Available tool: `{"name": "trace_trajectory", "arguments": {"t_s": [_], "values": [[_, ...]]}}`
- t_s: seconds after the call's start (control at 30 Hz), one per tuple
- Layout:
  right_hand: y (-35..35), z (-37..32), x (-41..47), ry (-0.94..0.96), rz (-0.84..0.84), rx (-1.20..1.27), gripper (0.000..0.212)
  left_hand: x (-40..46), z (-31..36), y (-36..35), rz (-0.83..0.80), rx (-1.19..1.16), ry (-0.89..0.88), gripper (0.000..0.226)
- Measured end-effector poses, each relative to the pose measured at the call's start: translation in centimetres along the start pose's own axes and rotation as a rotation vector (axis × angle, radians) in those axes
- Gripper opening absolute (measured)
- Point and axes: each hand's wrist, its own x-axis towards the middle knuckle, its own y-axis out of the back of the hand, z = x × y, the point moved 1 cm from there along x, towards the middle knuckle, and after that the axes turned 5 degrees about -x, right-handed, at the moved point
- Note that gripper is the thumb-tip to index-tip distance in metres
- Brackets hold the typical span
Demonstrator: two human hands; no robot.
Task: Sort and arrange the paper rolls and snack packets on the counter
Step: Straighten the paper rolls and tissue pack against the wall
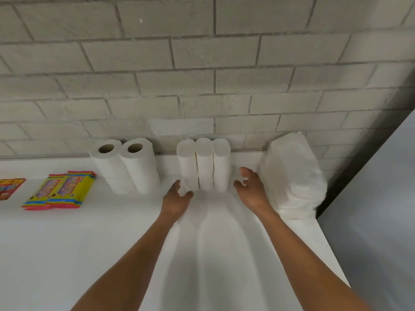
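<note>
On the counter (67, 243), both hands, left (177, 198) and right (250, 189), flank three rolls (204, 164), loosely spread, holding nothing.

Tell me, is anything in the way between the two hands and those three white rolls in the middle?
Nothing visible is. The left hand and the right hand are open, either side of the three solid rolls, with only bare counter between. The two hollow rolls stand off to the left, the wrapped pack to the right.
</note>
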Motion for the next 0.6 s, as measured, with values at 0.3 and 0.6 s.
{"name": "trace_trajectory", "arguments": {"t_s": [0.3,0.6], "values": [[-4.6,-0.7,3.3,-0.126,-0.131,0.103,0.088,4.8,2.2,-0.1,-0.110,-0.148,-0.088,0.096],[-5.7,-1.4,3.9,-0.117,-0.118,0.160,0.083,5.0,3.3,-1.9,-0.143,-0.228,-0.171,0.091]]}}
